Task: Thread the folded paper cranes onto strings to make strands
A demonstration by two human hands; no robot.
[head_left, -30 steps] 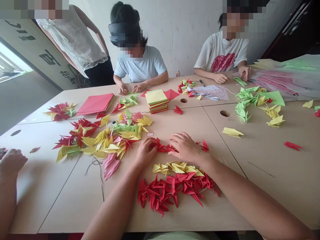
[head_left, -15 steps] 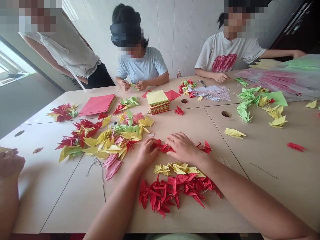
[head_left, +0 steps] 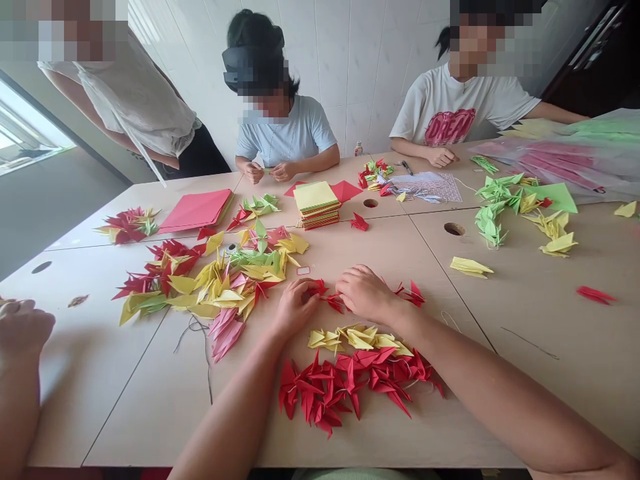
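Between my two hands runs a string of folded red paper cranes (head_left: 334, 302), lying low over the table. My left hand (head_left: 299, 307) has its fingers closed on the red crane at the string's left part. Bent over the right part, my right hand (head_left: 367, 295) pinches the string of red cranes; its fingertips are partly hidden. More red cranes (head_left: 414, 293) stick out beyond my right wrist. Nearer to me lie a row of yellow paper cranes (head_left: 357, 337) and a larger heap of strung red cranes (head_left: 345, 387), with white thread showing among them.
A mixed heap of folded paper (head_left: 220, 280) spreads at left, beside dark thread (head_left: 207, 347). Behind stand a red paper stack (head_left: 195, 210) and a yellow-topped stack (head_left: 316, 200). Green cranes (head_left: 490, 217) lie at right. Co-workers sit across; another person's hand (head_left: 25, 327) rests at left.
The red cranes between my hands have spread apart a little, showing string between them. My right hand has shifted slightly. Across the table, a co-worker's extended arm has moved behind the plastic-wrapped paper.
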